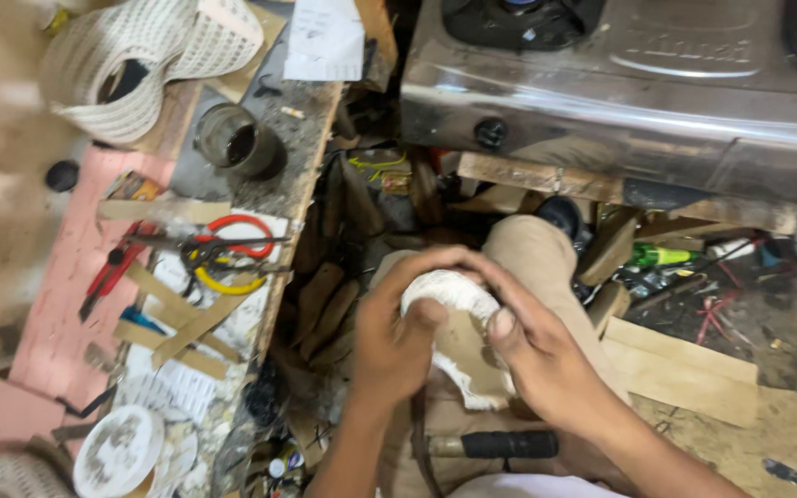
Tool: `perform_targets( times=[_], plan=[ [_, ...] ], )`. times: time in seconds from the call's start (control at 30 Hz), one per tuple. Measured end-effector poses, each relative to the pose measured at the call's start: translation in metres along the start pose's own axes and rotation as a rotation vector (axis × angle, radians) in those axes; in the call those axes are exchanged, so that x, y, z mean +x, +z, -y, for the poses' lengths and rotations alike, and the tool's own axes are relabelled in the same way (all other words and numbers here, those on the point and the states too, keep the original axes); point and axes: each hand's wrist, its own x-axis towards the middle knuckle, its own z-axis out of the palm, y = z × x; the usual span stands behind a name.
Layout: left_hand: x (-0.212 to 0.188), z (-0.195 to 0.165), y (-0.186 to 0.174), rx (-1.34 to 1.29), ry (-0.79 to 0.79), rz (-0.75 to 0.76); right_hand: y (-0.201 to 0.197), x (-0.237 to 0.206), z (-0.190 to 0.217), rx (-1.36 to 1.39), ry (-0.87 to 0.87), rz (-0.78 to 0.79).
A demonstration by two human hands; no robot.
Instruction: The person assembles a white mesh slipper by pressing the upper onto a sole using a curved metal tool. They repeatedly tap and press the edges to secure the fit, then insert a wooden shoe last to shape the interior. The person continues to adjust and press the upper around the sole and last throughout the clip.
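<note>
Both hands hold one white woven piece (458, 318) with a tan backing above the person's lap. Left hand (394, 346) has its grip closed on the near edge, thumb on top; right hand (537, 355) is clamped on the far side. It looks light, soft and bendable; hold it by the rim. Scissors (223, 254) lie on the bench (302, 129).
</note>
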Motion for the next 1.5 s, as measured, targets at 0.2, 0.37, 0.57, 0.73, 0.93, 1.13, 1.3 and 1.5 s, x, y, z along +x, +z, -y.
perform_targets(
  times=[0.2,0.37,0.57,0.73,0.93,1.13,1.3,1.5],
  plan=[
    [0.048,0.09,0.037,-0.122,-0.03,0.056,-0.024,0.021,-0.043,-0.095,0.118,-0.258],
    [0.045,0.108,0.052,-0.054,-0.181,-0.02,-0.04,0.019,-0.064,-0.196,-0.009,-0.231],
    [0.044,0.09,0.051,-0.102,-0.221,0.115,-0.057,0.022,-0.068,-0.01,0.042,-0.141],
    [0.034,0.094,0.056,-0.049,-0.175,0.11,-0.053,0.015,-0.084,-0.163,0.109,-0.209],
    [0.038,0.119,0.06,-0.002,-0.164,0.076,-0.055,0.023,-0.097,-0.19,0.052,-0.199],
    [0.04,0.126,0.055,-0.103,-0.2,0.079,-0.035,-0.061,-0.091,-0.5,0.13,-0.519],
    [0.04,0.124,0.053,-0.075,-0.267,0.08,-0.012,-0.119,-0.13,-0.584,0.061,0.539],
    [0.045,0.12,0.06,-0.122,-0.282,0.049,-0.007,-0.116,-0.124,-0.907,-0.283,0.547]
  ],
)
